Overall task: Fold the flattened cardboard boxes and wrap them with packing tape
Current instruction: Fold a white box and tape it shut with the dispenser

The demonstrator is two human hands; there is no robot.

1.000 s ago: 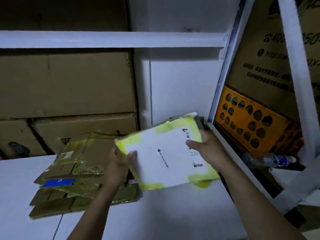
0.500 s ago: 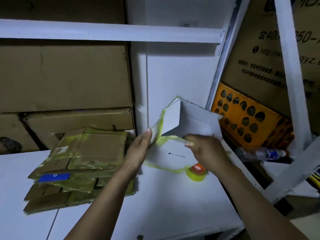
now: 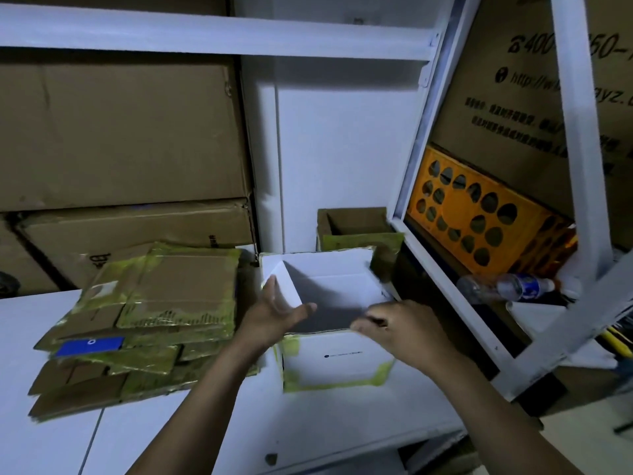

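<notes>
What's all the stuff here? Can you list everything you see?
white box: one, white with yellow-green tape, standing open mid-table
flat boxes: a pile, too overlapped to count, brown with yellow-green tape, left on the table
small box: one, brown, open behind the white box
big cartons: at least three, brown, stacked back left
printed carton: one, brown, upper right
crate: one, orange with round holes, right
bottle: one, clear with blue label, lying below the crate
table: one, white, under the boxes
left grip: one, bare hand, fingers straight against the white box's left wall
right grip: one, bare hand, fingers curled over its near rim
</notes>
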